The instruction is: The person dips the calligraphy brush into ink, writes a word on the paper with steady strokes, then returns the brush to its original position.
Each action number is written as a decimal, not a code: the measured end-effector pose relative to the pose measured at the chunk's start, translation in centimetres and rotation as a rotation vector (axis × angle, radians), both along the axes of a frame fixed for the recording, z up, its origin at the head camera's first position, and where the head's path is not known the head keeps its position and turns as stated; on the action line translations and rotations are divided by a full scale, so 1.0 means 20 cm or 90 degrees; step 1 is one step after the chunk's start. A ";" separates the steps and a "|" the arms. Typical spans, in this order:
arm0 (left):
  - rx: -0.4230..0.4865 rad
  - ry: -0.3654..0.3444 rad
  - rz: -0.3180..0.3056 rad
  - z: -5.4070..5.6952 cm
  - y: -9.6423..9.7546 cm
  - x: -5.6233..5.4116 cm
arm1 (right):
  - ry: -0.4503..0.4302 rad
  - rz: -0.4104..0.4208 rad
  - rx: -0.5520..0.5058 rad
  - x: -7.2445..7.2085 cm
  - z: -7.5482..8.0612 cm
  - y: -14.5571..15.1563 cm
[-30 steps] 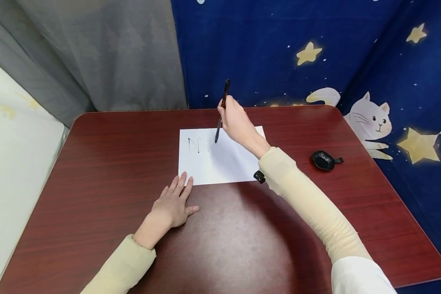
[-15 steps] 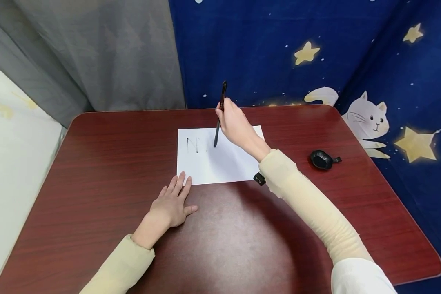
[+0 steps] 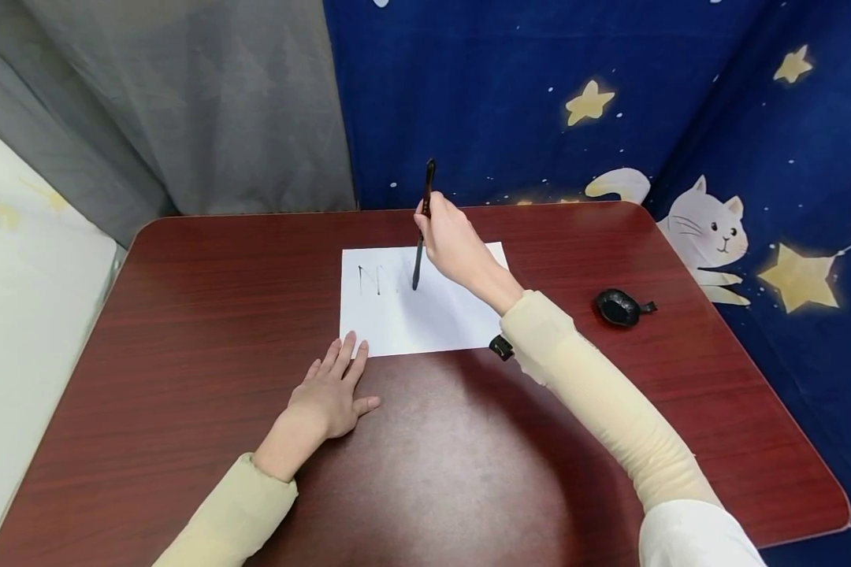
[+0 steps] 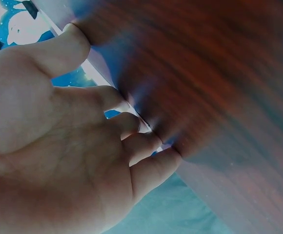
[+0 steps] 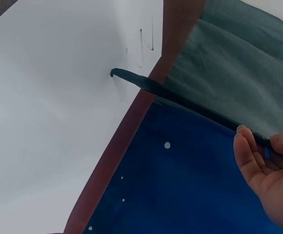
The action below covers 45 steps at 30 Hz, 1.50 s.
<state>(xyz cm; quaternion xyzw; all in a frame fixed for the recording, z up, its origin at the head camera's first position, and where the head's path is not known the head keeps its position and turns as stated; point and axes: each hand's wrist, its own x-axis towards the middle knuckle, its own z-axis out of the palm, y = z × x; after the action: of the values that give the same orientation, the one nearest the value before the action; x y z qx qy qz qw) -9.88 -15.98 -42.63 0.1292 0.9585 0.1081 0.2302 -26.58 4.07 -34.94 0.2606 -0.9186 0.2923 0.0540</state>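
Head view: the brush point(image 3: 418, 256) has slid down the paper point(image 3: 383, 331), near the worktop's point(image 3: 220, 315) far edge, so a stroke is probably under way; the right hand point(image 3: 457, 244) pinches it.

Left wrist view: the left hand point(image 4: 68, 126) has its fingers apart, tips down.

Right wrist view: the brush looks dark, slim, tip bent on the paper beside a faint line.

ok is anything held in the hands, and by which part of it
The right hand grips a brush by its upper handle, below the top end. The left hand holds nothing; it rests at a corner of the paper.
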 end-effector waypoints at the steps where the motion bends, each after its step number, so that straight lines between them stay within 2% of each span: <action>1: 0.000 0.000 0.000 0.00 0.00 0.00 | -0.001 0.001 -0.001 0.00 0.00 0.00; 13: 0.001 -0.001 -0.001 0.01 -0.01 0.00 | 0.041 -0.037 -0.098 -0.06 0.08 0.06; 19: 0.011 -0.002 0.002 0.01 0.00 -0.01 | 0.080 -0.051 -0.100 -0.10 0.05 0.09; 24: 0.012 -0.007 0.003 0.02 0.00 0.00 | 0.069 -0.051 -0.119 -0.12 0.03 0.11; 39: 0.006 -0.008 0.007 0.01 0.00 0.00 | 0.055 -0.061 -0.121 -0.15 -0.02 0.09; 45: 0.003 -0.010 0.008 0.01 -0.01 0.00 | 0.066 -0.064 -0.117 -0.16 -0.04 0.09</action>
<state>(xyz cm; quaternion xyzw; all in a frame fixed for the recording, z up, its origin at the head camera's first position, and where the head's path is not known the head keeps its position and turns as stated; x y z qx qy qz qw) -9.87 -16.11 -42.40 0.1233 0.9571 0.1130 0.2366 -29.76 5.78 -35.65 0.2231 -0.8958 0.3583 0.1395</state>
